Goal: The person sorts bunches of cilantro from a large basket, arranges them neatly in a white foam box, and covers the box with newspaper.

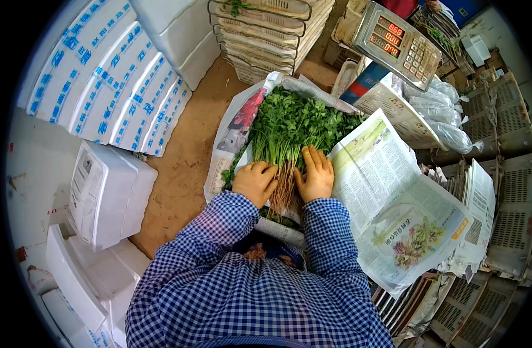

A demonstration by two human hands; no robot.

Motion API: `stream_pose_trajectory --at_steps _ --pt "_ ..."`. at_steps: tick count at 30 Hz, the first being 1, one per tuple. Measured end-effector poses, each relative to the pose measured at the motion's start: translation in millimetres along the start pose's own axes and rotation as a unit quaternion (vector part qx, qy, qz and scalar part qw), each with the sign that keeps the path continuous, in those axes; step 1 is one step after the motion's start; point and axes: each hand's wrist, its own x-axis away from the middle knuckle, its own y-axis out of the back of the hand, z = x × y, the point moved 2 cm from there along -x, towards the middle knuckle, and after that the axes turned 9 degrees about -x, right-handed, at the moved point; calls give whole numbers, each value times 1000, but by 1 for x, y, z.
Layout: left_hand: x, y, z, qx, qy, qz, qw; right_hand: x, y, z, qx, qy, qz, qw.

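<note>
A large bunch of leafy green herbs with long brown roots (298, 136), like coriander or celery, lies in a newspaper-lined container (225, 136) before me. Its leaves point away from me and the roots toward me. My left hand (254, 183) rests on the left of the stems, fingers bent and thumb apart, not closed around anything. On the right, my right hand (317, 176) lies on the stems near the roots with fingers stretched forward and thumb apart. The roots show between both hands.
An unfolded newspaper (388, 194) spreads at the right, over more stacked paper. A digital scale (398, 43) with a lit display stands beyond it, near bagged goods (440, 110). White foam boxes (112, 191) line the left. Stacked crates (266, 35) stand ahead; others (507, 191) are far right.
</note>
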Motion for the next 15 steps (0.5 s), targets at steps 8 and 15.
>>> stream_pose_trajectory --at_steps 8,15 --pt "2 -8 7 -2 10 -9 1000 12 52 22 -123 12 -52 991" --pt "3 -28 30 284 109 -144 941 91 58 4 16 -87 70 994"
